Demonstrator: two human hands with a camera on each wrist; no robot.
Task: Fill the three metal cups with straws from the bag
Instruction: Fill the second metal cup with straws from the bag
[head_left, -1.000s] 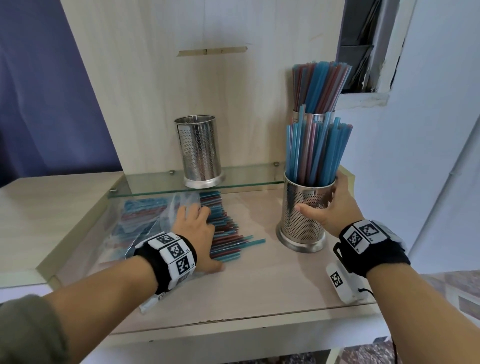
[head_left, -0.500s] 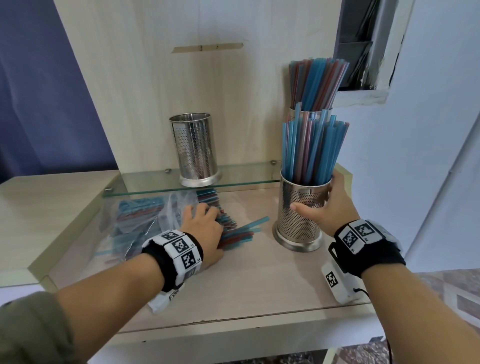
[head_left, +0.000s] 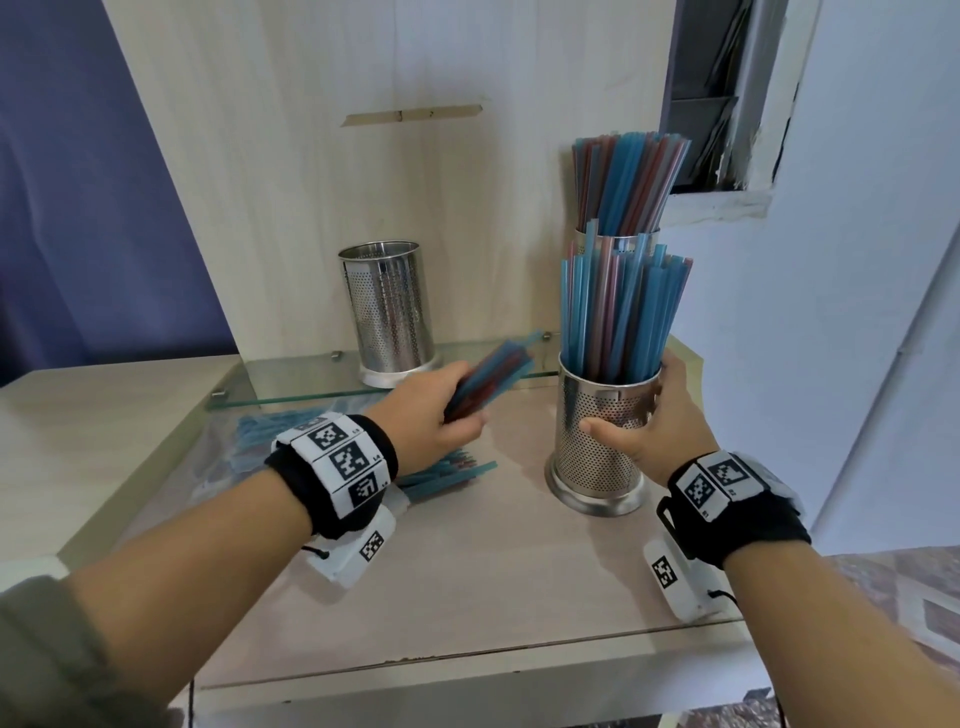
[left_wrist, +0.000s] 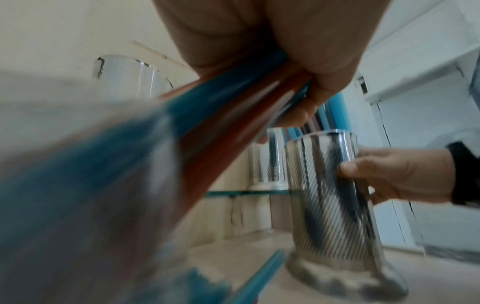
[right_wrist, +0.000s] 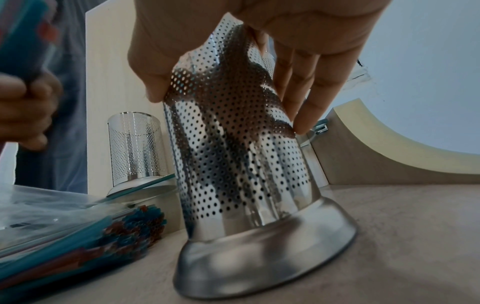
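My right hand (head_left: 657, 421) grips the near perforated metal cup (head_left: 597, 441) (right_wrist: 233, 144), which stands on the counter packed with blue and red straws (head_left: 618, 317). My left hand (head_left: 431, 415) holds a bunch of straws (head_left: 488, 382) (left_wrist: 221, 115) raised above the counter, left of that cup. A second cup (head_left: 615, 244) full of straws stands behind it on the glass shelf. A third cup (head_left: 388, 312) (right_wrist: 136, 148) stands empty on the shelf at the left. The clear bag (head_left: 249, 441) (right_wrist: 39, 209) with more straws lies under the shelf.
The glass shelf (head_left: 291, 374) juts over the bag, close above my left hand. A wooden back panel (head_left: 363, 182) rises behind the cups. Loose straws (head_left: 452, 473) lie on the counter by my left wrist. A blue-white wall (head_left: 857, 260) bounds the right.
My left hand has closed on a bunch of straws from the pile and lifted it up and to the right, towards the near cup. My right hand keeps its grip on the cup.
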